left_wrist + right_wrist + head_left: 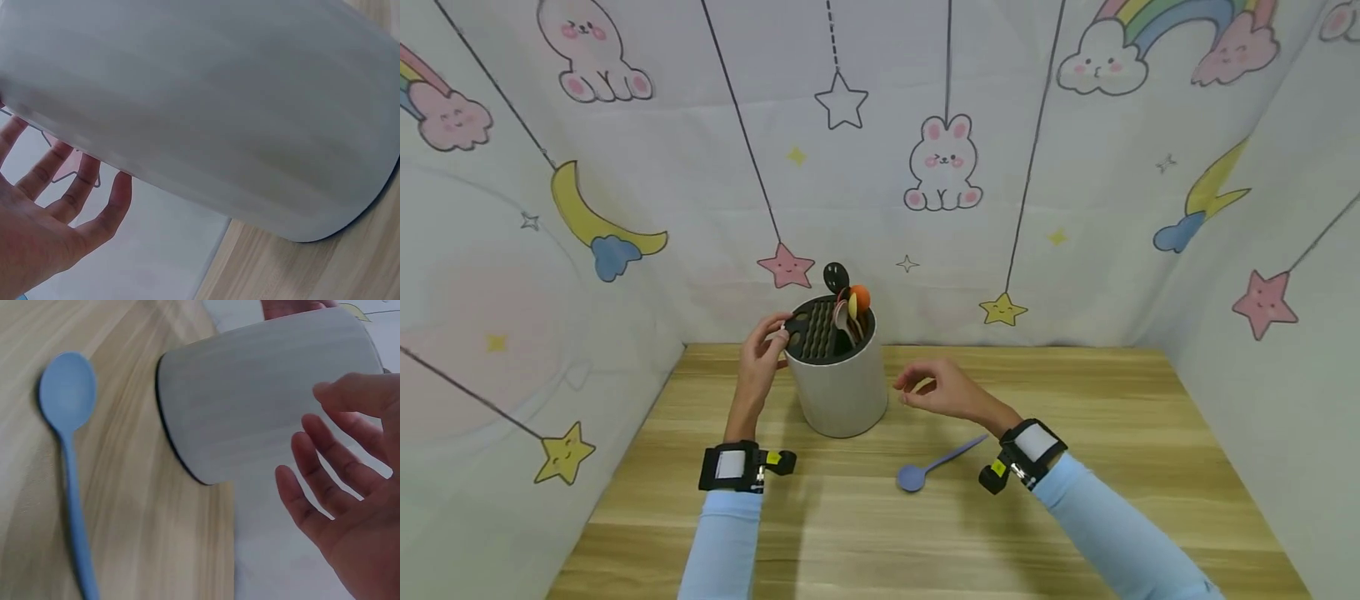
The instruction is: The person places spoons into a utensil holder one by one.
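A round white utensil holder (841,396) with a black slotted top (817,333) stands upright on the table. My left hand (762,354) holds it at the upper left, bent fingertips (120,190) against its side and the thumb by the rim. My right hand (943,390) hovers just right of the holder, fingers loosely bent and nothing between them. In the right wrist view its fingertips (286,478) are spread apart, beside the holder's wall. A blue spoon (912,477) lies on the table below the right hand, its handle slanting up to the right.
Several utensils stand in the holder's right side, among them a black spoon (836,278), an orange round-headed one (861,297) and a metal spoon (842,317). The wooden table (1075,400) meets a printed cloth backdrop (925,275) behind the holder and at both sides.
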`<state>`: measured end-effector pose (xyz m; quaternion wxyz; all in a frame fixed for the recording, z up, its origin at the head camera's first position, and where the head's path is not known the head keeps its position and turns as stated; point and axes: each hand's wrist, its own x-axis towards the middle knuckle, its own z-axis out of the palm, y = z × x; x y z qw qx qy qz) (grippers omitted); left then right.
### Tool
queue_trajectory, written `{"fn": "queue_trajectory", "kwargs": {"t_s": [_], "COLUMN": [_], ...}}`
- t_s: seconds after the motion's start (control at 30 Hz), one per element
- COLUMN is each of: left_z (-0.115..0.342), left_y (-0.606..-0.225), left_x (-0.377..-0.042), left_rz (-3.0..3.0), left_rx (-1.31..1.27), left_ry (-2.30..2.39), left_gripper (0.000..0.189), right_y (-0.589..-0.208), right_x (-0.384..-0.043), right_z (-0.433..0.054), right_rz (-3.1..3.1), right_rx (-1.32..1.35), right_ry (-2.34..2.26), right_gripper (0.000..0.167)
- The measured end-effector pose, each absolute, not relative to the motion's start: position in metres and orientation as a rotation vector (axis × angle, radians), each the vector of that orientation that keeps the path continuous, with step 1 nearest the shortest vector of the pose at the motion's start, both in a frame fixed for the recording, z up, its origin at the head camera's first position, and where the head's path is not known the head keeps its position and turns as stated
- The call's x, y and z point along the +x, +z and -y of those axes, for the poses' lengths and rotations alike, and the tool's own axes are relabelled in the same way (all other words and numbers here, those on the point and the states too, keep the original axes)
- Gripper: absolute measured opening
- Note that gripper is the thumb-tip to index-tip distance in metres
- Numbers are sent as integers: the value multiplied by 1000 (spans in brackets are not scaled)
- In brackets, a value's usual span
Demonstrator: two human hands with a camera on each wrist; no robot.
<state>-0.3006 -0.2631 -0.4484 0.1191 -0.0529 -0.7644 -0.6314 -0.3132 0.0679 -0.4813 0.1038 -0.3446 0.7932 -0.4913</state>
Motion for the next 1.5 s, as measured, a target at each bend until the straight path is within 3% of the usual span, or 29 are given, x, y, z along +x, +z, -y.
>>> {"fn": "queue_trajectory", "kwargs": {"t_s": [0.37, 0.7, 1.5], "left_z": [261, 262, 262], "left_y": [-446, -446, -446], "left_x": [-299, -298, -298], "left_rz": [2238, 2249, 2259], "left_rx": [-157, -129, -135], "left_ry": [-1852, -1858, -1855], "left_gripper": [41, 41, 41], "right_y": [-509, -530, -539], "right_x": [-299, -281, -268], "right_z": [-80, -84, -80], "right_rz": [-2322, -2405, -2467], "right_rx": [-1119, -1184, -1195], "right_ry": [-1023, -700, -591], "right_gripper": [23, 19, 13]}}
